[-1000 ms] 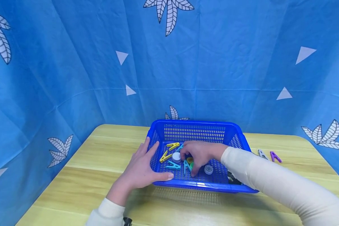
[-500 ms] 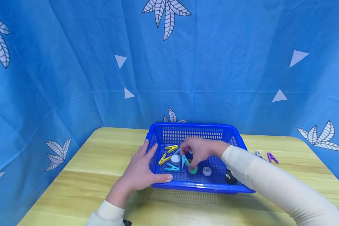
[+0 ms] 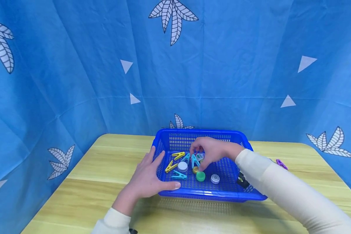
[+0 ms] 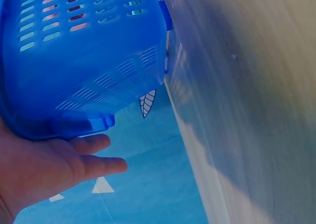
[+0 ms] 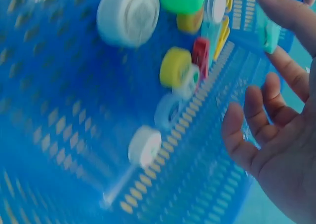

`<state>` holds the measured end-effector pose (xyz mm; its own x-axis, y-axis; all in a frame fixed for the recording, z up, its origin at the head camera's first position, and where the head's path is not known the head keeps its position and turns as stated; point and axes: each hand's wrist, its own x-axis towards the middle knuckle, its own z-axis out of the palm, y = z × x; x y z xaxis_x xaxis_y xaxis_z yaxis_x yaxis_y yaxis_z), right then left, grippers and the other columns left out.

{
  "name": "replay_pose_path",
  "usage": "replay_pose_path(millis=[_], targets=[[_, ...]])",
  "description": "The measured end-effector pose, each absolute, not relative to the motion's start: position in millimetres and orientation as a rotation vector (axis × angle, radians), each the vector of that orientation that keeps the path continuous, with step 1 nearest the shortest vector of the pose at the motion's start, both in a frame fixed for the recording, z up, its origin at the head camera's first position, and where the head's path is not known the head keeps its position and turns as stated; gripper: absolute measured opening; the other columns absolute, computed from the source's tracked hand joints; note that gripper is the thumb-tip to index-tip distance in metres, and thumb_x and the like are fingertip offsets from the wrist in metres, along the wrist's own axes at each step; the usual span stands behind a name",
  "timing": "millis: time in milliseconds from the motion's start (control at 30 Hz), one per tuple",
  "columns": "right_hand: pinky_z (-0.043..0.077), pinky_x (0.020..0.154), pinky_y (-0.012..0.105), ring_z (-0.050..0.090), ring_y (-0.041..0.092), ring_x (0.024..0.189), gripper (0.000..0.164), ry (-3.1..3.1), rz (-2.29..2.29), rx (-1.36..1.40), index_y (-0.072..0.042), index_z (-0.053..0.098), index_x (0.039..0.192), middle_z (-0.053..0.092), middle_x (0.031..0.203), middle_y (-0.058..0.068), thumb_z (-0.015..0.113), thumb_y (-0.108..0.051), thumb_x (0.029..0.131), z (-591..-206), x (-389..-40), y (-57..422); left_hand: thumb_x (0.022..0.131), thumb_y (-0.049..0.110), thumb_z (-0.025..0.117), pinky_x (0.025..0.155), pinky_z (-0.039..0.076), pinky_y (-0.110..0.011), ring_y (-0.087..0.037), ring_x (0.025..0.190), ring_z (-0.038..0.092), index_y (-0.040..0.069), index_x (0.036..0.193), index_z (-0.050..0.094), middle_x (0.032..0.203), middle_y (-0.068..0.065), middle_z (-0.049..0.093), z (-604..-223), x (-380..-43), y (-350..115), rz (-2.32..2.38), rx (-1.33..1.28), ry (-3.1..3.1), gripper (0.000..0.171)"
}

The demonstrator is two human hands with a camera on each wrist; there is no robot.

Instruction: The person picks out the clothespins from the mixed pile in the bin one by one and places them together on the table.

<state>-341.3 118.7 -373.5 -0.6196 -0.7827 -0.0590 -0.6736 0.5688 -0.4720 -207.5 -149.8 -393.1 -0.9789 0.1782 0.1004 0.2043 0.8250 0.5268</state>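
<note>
My right hand (image 3: 212,150) is over the blue plastic basket (image 3: 213,195), pinching a light-blue clothespin (image 3: 195,160) between thumb and forefinger. In the right wrist view that clothespin (image 5: 268,32) hangs above the basket floor, while the other fingers curl loosely. My left hand (image 3: 147,178) rests spread on the basket's near-left corner, thumb along the front rim. Inside lie yellow clothespins (image 3: 171,166), another light-blue clothespin (image 3: 179,175), a white cap (image 3: 182,166), a green cap (image 3: 200,176) and a clear-rimmed cap (image 3: 214,178). A red clothespin (image 5: 200,56) shows in the right wrist view.
A black object (image 3: 242,180) lies at the basket's right end, partly behind the right sleeve. Outside on the wooden table (image 3: 84,182), a purple clothespin (image 3: 281,164) lies to the right. A blue patterned curtain (image 3: 237,71) hangs behind the table.
My right hand has lifted the light-blue clothespin from among the caps, uncovering the green cap. The left hand stays on the basket.
</note>
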Motion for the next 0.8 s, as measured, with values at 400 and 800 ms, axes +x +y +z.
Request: replay_pose_path(millis=[400,800], targets=[[0.046,0.083,0.04,0.052,0.028,0.099,0.052,2.599,-0.602,-1.192,-0.019,0.068,0.11,0.059,0.106,0.007,0.094,-0.021,0.066,-356.5,-342.6,145.7,0.06,0.085,0.071,0.108,0.019,-0.071,-0.04,0.149,0.007,0.019,0.159,0.029,0.167,-0.009,0.004,-394.3,-209.6,-149.7,-0.864,-0.299,-2.961,0.126],[0.048,0.088,0.045,0.053,0.026,0.099,0.054,2.611,-0.592,-1.16,-0.016,0.069,0.113,0.06,0.106,0.004,0.093,-0.023,0.066,-334.9,-340.2,158.6,0.059,0.085,0.071,0.11,0.017,-0.069,-0.038,0.15,0.005,0.02,0.159,0.029,0.167,-0.008,0.004,-393.8,-209.4,-150.0,-0.871,-0.29,-2.971,0.127]])
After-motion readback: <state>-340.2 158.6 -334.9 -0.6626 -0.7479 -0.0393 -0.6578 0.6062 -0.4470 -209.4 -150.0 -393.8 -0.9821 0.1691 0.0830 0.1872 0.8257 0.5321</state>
